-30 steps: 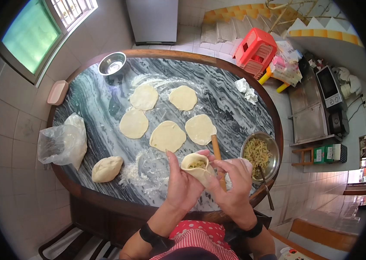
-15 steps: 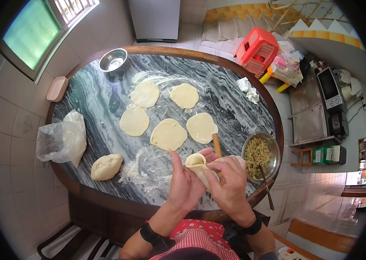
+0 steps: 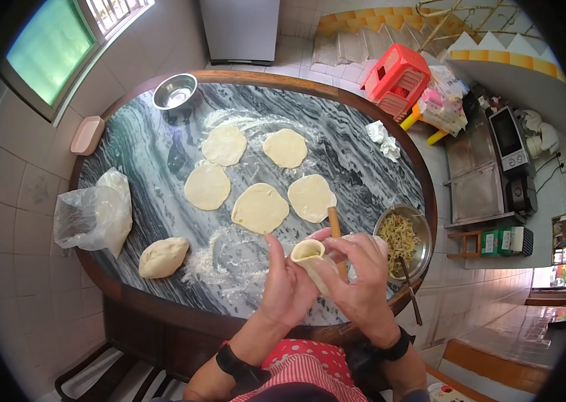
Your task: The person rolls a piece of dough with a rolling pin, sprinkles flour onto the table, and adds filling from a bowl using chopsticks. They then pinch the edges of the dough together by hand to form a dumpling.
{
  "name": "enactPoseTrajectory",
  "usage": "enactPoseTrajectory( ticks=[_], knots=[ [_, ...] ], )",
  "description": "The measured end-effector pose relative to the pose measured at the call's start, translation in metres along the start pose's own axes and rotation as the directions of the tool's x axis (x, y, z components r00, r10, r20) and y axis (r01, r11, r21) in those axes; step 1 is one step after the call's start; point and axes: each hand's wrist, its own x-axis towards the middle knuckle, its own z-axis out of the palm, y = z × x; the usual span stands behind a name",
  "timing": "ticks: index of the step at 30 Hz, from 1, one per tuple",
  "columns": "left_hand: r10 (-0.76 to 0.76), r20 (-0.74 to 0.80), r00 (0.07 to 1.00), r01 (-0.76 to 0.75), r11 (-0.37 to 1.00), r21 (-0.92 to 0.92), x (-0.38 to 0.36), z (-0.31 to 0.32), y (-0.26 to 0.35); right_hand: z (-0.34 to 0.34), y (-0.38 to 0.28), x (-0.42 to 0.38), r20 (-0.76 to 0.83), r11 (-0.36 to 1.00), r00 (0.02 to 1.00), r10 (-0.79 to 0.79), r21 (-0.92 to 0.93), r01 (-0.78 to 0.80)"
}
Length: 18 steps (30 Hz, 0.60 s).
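Note:
A filled dough wrapper point(image 3: 314, 269), partly folded with an open round mouth at its top, rests in my left hand point(image 3: 286, 287). That palm is turned up and cupped around it, with the thumb sticking out. My right hand point(image 3: 365, 285) grips the wrapper's right side, its thumb pressed against the dough and the other fingers curled behind. Some filling shows inside the mouth. A wooden rolling pin point(image 3: 334, 222) lies behind the hands, partly covered by them. Beyond, several flat dough rounds point(image 3: 260, 208) are spread on the floured marble table point(image 3: 357, 171).
To the right stands a metal bowl point(image 3: 423, 260) of shredded filling with a spoon point(image 3: 413, 295) in it. A dough lump point(image 3: 164, 258) and a plastic bag point(image 3: 89, 216) lie left. Farther back are a small steel bowl point(image 3: 175, 91), a pink dish point(image 3: 87, 136) and crumpled tissue point(image 3: 383, 139).
The fingers of my right hand have lifted and spread slightly, while its thumb stays on the dough. The wrapper has shifted a little toward the right and down.

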Motion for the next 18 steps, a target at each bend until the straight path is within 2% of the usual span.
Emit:
enactPoseTrajectory(
  ticks=[1,3,12,18],
  knots=[
    [-0.001,0.000,1.000,0.001,1.000,-0.001,0.000,0.003,-0.001,0.000,-0.001,0.001,0.000,1.000,1.000,0.000,-0.001,0.000],
    [0.013,-0.109,0.994,-0.004,0.997,0.082,0.000,0.007,-0.002,-0.001,-0.003,0.002,0.035,0.998,0.999,-0.023,-0.061,0.025],
    [-0.014,-0.029,0.999,0.016,0.996,0.084,-0.002,0.006,-0.002,0.009,0.006,-0.005,-0.008,0.984,0.989,-0.148,-0.096,0.147],
    [-0.027,-0.078,0.997,0.034,0.995,0.089,-0.002,0.008,-0.001,0.008,0.005,-0.005,0.027,0.969,0.982,-0.186,-0.162,0.188]
  ],
)
